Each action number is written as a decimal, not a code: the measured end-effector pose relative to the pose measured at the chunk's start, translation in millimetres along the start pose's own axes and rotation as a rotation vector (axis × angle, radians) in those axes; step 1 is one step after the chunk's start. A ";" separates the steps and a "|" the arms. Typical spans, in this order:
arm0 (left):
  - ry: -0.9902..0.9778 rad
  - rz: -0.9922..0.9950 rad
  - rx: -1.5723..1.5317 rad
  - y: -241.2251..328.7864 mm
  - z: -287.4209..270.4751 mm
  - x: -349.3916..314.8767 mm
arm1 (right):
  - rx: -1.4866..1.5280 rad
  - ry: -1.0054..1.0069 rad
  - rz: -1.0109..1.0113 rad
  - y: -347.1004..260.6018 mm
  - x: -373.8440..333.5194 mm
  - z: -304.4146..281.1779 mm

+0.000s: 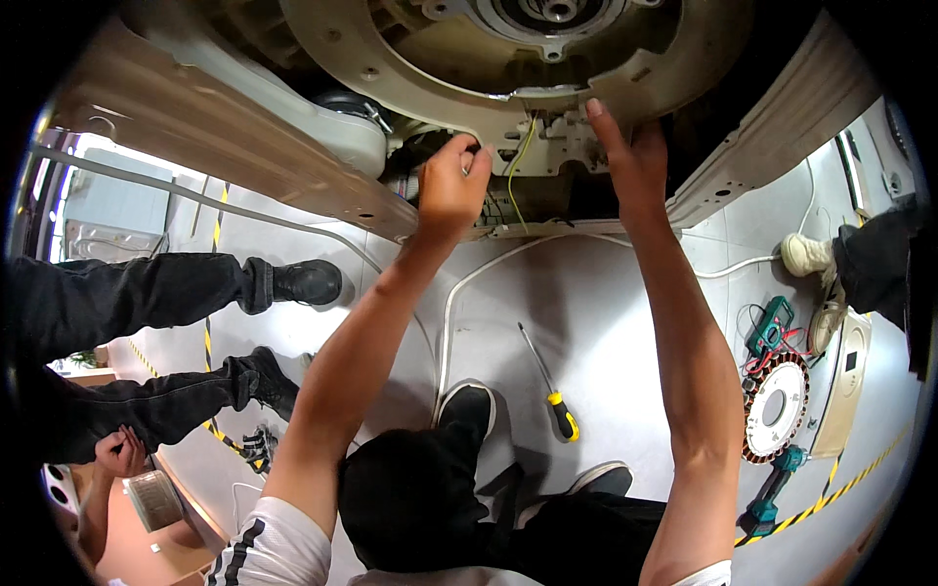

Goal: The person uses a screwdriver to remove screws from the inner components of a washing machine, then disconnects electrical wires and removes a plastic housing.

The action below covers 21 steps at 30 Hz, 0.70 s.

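In front of me stands an opened washing machine with the back of its pale round tub (440,83) exposed. My left hand (454,190) is at the tub's lower left edge, fingers curled in; whatever they hold is hidden. My right hand (640,171) reaches up under the tub's lower right, thumb stretched out against the rim and apart from the fingers, whose tips go out of sight. Between my hands, a yellow-green wire (523,161) hangs down past a pale bracket (562,145). A white rounded housing (347,142) lies left of my left hand.
A yellow-handled screwdriver (562,415) lies on the floor below the machine. White hoses or cables (447,332) curve across the floor. At right are a motor stator (777,405), a multimeter (772,327), a teal power tool (774,493) and a panel (845,381). Other people's legs (147,298) flank me.
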<state>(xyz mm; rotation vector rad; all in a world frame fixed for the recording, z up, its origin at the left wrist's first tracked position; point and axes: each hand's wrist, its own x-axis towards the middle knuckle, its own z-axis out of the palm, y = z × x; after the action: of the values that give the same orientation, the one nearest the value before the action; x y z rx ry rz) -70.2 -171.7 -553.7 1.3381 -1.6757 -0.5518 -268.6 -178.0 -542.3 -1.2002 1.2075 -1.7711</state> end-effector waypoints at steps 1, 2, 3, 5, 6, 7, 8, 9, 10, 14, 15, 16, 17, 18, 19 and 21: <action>-0.023 -0.032 -0.047 -3.6 0.5 -2.7 | 0.011 -0.017 0.044 2.3 0.6 -3.5; -0.055 -0.091 -0.071 -7.6 0.0 -3.2 | 0.022 -0.034 0.088 3.7 1.5 -5.6; -0.055 -0.100 -0.049 -5.8 -0.4 -3.9 | 0.053 -0.038 0.114 2.5 -0.4 -6.1; -0.057 -0.118 -0.005 -2.1 -0.9 -4.2 | 0.114 -0.045 0.168 -0.2 -4.9 -7.6; -0.029 -0.078 -0.025 -5.9 -0.2 -4.1 | 0.112 -0.052 0.154 -1.4 -6.3 -7.4; -0.002 -0.037 -0.045 -11.0 1.5 -3.0 | 0.111 -0.060 0.141 -2.1 -7.4 -7.5; 0.025 0.004 -0.065 -15.5 2.6 -2.8 | 0.109 -0.068 0.128 -3.0 -8.5 -7.6; 0.020 -0.028 -0.047 -11.6 3.6 -3.5 | 0.075 -0.066 0.189 -4.5 -10.1 -10.6; 0.015 -0.060 -0.029 -7.4 4.3 -4.7 | 0.040 -0.065 0.251 -6.8 -11.3 -14.0; 0.019 0.021 -0.052 -4.7 7.9 -10.9 | 0.064 -0.035 0.286 -9.3 -15.0 -19.7; 0.011 0.019 -0.040 -8.4 8.6 -12.8 | 0.052 -0.022 0.294 -9.0 -14.0 -22.6; 0.003 0.018 -0.028 -12.3 8.5 -15.5 | 0.091 -0.012 0.253 -1.4 -14.5 -22.5; -0.005 0.016 -0.016 -16.0 8.9 -17.9 | 0.074 -0.007 0.298 0.9 -16.5 -26.1; 0.001 0.051 -0.003 -12.7 8.6 -19.6 | 0.058 0.000 0.343 -0.2 -20.1 -28.3; 0.007 0.086 0.009 -8.8 8.0 -23.1 | 0.041 0.007 0.388 -0.7 -21.9 -30.1; 0.011 0.151 0.033 -5.1 8.0 -27.7 | -0.006 0.046 0.406 6.3 -23.0 -34.3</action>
<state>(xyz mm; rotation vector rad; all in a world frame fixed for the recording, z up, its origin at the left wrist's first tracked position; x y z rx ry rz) -73.8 -149.0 -571.8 1.2232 -1.7661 -0.4300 -292.4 -148.9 -560.4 -0.8461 1.3720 -1.4966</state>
